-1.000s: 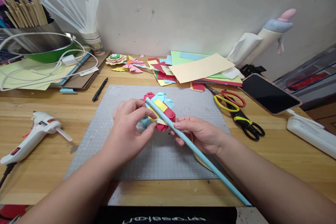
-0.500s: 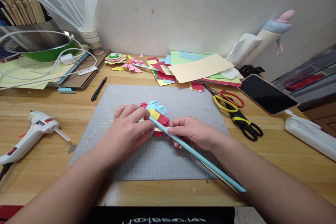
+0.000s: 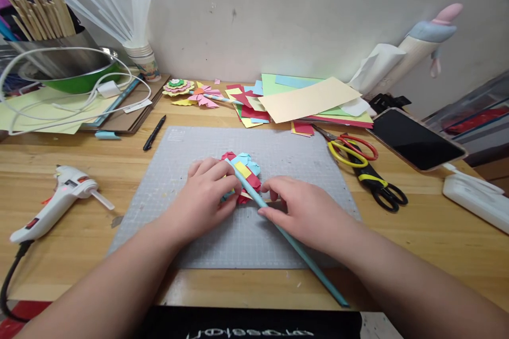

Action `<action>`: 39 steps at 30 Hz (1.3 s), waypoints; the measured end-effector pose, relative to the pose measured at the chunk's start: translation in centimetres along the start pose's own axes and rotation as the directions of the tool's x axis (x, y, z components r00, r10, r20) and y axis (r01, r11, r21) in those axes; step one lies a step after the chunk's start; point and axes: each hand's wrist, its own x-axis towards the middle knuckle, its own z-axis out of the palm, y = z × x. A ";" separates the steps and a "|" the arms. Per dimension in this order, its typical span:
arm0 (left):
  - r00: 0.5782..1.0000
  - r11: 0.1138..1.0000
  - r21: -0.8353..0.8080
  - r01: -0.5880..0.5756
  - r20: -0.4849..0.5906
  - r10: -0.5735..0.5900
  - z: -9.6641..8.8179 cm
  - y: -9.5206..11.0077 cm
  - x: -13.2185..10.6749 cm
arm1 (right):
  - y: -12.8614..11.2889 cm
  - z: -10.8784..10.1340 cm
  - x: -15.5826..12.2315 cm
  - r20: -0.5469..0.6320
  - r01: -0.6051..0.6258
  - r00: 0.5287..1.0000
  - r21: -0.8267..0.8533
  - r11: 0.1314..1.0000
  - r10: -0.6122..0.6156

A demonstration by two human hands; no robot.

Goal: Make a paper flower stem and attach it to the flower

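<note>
A paper flower (image 3: 249,165) with red, light-blue and yellow folded pieces lies on a grey cutting mat (image 3: 222,254). Across it runs a long light-blue paper stick (image 3: 306,259), slanting down to the right past the mat's near edge. My left hand (image 3: 212,188) is closed over the flower's left side and the stick's upper end; its fingertips are partly hidden. Beside the flower on the right is my right hand (image 3: 302,206), its thumb lying across the stick and its index finger bent, with a gap between them.
A white glue gun (image 3: 59,204) lies at left, near a black pen (image 3: 155,133). Scissors (image 3: 353,151) and a phone (image 3: 417,137) lie at right. Behind the mat are coloured papers (image 3: 310,100) and finished paper flowers (image 3: 178,88). A metal pot (image 3: 75,55) holds wooden sticks.
My right hand has loosened from the flower's edge, its thumb and index finger now apart. The stick's lower end has swung down and left. The view has shifted slightly.
</note>
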 end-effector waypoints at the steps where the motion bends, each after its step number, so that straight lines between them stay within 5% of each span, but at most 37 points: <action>1: 1.000 1.000 -0.014 0.004 0.002 -0.004 0.0 0.0 0.0 | 0.0 0.2 0.1 0.007 0.004 1.000 -0.008 1.000 -0.004; 8: 1.000 0.999 -0.051 -0.017 -0.021 0.016 0.5 0.0 0.3 | 0.5 0.6 0.4 0.023 0.003 1.000 0.031 1.000 -0.003; 18: 0.989 0.989 0.122 -0.087 -0.108 0.100 1.0 0.1 0.4 | 0.9 0.1 0.9 -0.014 0.082 0.997 0.036 0.996 -0.082; 28: 0.979 0.979 0.168 -0.112 -0.152 0.138 1.1 0.1 0.4 | 2.2 0.1 1.5 0.082 0.137 0.986 0.104 0.985 -0.146; 39: 0.976 0.977 0.176 -0.124 -0.154 0.152 1.0 0.1 0.3 | 2.1 0.6 1.7 0.029 0.101 0.994 0.077 0.992 -0.104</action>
